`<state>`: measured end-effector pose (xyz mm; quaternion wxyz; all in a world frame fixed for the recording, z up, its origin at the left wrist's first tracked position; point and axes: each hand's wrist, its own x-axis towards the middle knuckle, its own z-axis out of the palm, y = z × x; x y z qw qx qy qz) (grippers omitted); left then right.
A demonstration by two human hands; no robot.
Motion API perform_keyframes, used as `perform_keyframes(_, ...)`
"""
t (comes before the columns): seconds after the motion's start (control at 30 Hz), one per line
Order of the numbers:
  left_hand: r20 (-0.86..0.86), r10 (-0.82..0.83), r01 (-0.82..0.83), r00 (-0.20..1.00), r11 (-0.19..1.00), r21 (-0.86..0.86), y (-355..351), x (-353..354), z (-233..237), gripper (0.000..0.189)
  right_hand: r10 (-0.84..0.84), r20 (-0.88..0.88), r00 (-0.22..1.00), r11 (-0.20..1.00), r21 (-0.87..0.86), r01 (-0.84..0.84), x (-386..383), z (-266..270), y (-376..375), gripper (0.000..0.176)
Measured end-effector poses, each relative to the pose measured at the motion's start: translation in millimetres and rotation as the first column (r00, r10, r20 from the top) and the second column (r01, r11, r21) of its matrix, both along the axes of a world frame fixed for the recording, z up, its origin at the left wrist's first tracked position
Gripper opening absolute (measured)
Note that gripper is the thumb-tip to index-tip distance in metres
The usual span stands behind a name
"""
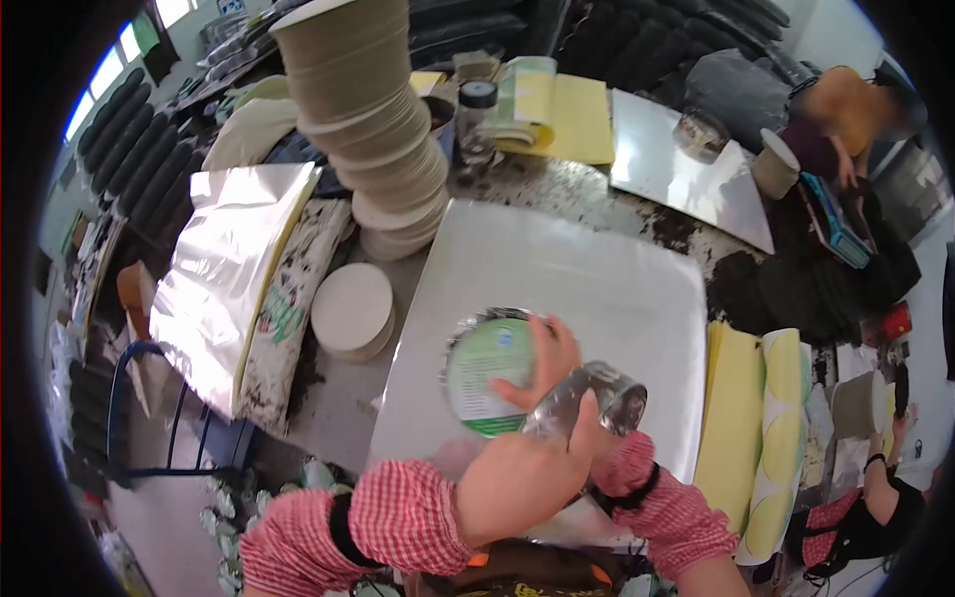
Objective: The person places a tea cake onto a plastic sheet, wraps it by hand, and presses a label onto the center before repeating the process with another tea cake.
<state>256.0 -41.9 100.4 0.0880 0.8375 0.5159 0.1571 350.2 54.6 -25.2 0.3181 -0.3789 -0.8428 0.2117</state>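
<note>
A round green label with printed text (487,373), with a dark shiny rim, lies flat on a silvery sheet (587,264) in front of me. My right hand (545,363) rests on the label's right side, thumb and fingers spread. My left hand (532,468) reaches across from the left, its fingers closed around a clear, shiny cylinder (597,398). This cylinder is tilted and overlaps my right wrist in this view. Red checked sleeves cover both my forearms.
Left of the sheet stand a tall leaning stack of round discs (373,119), a shorter one (353,308) and a foil-like stack (229,269). Yellow label sheets (731,428) lie right. Behind are a lidded jar (477,119) and a white board (676,169). Other people sit at right.
</note>
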Motion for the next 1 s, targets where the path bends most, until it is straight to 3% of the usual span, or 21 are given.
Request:
perform_keyframes(0.07, -0.066, 0.000, 0.000, 0.998, 1.000, -0.012, -2.8, -12.5, 6.0, 0.073, 0.061, -0.013, 0.998, 0.998, 0.036, -0.060, -30.2, -18.0, -31.5, 0.077)
perform_keyframes(0.13, -0.109, 0.052, -0.061, 0.993, 0.995, -0.081, -12.1, -34.8, 2.4, 0.066, 0.481, -0.289, 0.828, 0.809, -0.219, -0.546, -30.3, -41.3, -80.4, 0.059)
perform_keyframes(0.17, -0.119, 0.032, -0.043, 0.992, 0.995, -0.089, -16.1, -46.6, -4.2, 0.066, 0.463, -0.300, 0.834, 0.817, -0.220, -0.533, -31.9, -46.4, -80.2, 0.059)
perform_keyframes(0.23, -0.019, 0.184, -0.183, 0.983, 0.949, -0.257, -24.0, -71.4, -30.9, 0.059, 0.705, 0.185, 0.685, 0.691, -0.399, -0.603, -35.2, -40.6, -57.2, 0.039)
perform_keyframes(0.27, 0.175, 0.332, -0.224, 0.927, 0.864, -0.450, -26.3, -82.7, -51.4, 0.059, 0.599, 0.328, 0.730, 0.795, -0.352, -0.494, -20.5, 1.8, -44.9, 0.030)
perform_keyframes(0.3, 0.318, 0.489, -0.201, 0.812, 0.747, -0.634, -28.8, -92.7, -73.1, 0.059, 0.531, 0.223, 0.817, 0.844, -0.219, -0.489, -2.9, -4.0, -39.0, 0.033)
perform_keyframes(0.33, 0.314, 0.465, -0.181, 0.828, 0.751, -0.635, -36.0, -99.4, -93.1, 0.059, 0.489, 0.192, 0.851, 0.867, -0.209, -0.452, 14.5, 1.1, -35.1, 0.039)
perform_keyframes(0.4, 0.578, 0.635, -0.086, 0.512, 0.708, -0.701, -51.2, -114.5, -121.9, 0.043, 0.433, 0.162, 0.887, 0.894, -0.205, -0.399, 50.1, 18.6, -34.2, 0.046)
perform_keyframes(0.43, 0.578, 0.635, -0.073, 0.513, 0.703, -0.707, -51.6, -132.8, -119.5, 0.043, 0.343, 0.170, 0.924, 0.939, -0.073, -0.335, 69.1, 26.5, -40.5, 0.054)
perform_keyframes(0.47, 0.533, 0.369, -0.045, 0.761, 0.851, -0.524, -53.8, -155.9, -113.7, 0.032, 0.260, 0.171, 0.950, 0.960, 0.060, -0.274, 85.1, 28.7, -47.1, 0.061)
perform_keyframes(0.5, 0.379, 0.084, 0.047, 0.921, 0.945, -0.324, -57.4, -170.9, -108.4, 0.021, 0.271, 0.182, 0.945, 0.957, 0.054, -0.284, 99.3, 24.7, -55.7, 0.061)
perform_keyframes(0.53, 0.328, 0.026, 0.108, 0.944, 0.917, -0.384, -60.4, -176.0, -103.6, 0.014, 0.232, 0.106, 0.967, 0.968, -0.127, -0.218, 112.0, 18.9, -67.1, 0.066)
perform_keyframes(0.57, 0.332, 0.031, 0.105, 0.943, 0.918, -0.382, -62.1, -175.1, -106.1, 0.014, 0.170, 0.038, 0.985, 0.940, -0.306, -0.150, 118.8, 14.0, -76.4, 0.070)
perform_keyframes(0.6, 0.290, -0.003, 0.106, 0.957, 0.934, -0.341, -63.7, -172.5, -108.9, 0.015, 0.167, 0.057, 0.984, 0.927, -0.349, -0.137, 120.1, 10.4, -81.4, 0.066)
perform_keyframes(0.63, 0.244, -0.042, 0.116, 0.969, 0.947, -0.299, -62.7, -171.5, -111.0, 0.016, 0.156, 0.058, 0.986, 0.930, -0.346, -0.127, 118.5, 6.1, -81.9, 0.066)
perform_keyframes(0.7, 0.238, -0.071, 0.141, 0.969, 0.947, -0.288, -59.5, -172.2, -113.8, 0.018, 0.190, 0.074, 0.979, 0.973, -0.146, -0.178, 113.6, -2.7, -84.3, 0.060)
perform_keyframes(0.77, 0.237, -0.080, 0.146, 0.968, 0.950, -0.277, -60.4, -169.5, -112.7, 0.020, 0.162, 0.077, 0.984, 0.977, -0.151, -0.149, 108.8, -4.2, -85.2, 0.055)
perform_keyframes(0.87, 0.248, -0.042, 0.070, 0.968, 0.992, -0.104, -62.3, -166.1, -84.3, 0.024, 0.117, 0.071, 0.991, 0.984, -0.143, -0.106, 102.1, -4.3, -78.2, 0.048)
perform_keyframes(0.93, 0.435, 0.285, -0.190, 0.854, 0.950, -0.248, -67.0, -165.6, -66.3, 0.027, 0.099, 0.072, 0.993, 0.985, -0.148, -0.087, 101.7, -4.5, -80.9, 0.046)
perform_keyframes(0.97, 0.439, 0.287, -0.196, 0.852, 0.950, -0.242, -72.1, -167.6, -77.5, 0.027, 0.097, 0.056, 0.994, 0.979, -0.184, -0.086, 102.5, -5.3, -80.4, 0.045)
perform_keyframes(1.0, 0.353, 0.122, -0.023, 0.928, 0.962, -0.271, -80.4, -172.8, -99.3, 0.028, 0.089, 0.037, 0.995, 0.972, -0.220, -0.079, 102.5, -6.9, -79.3, 0.044)
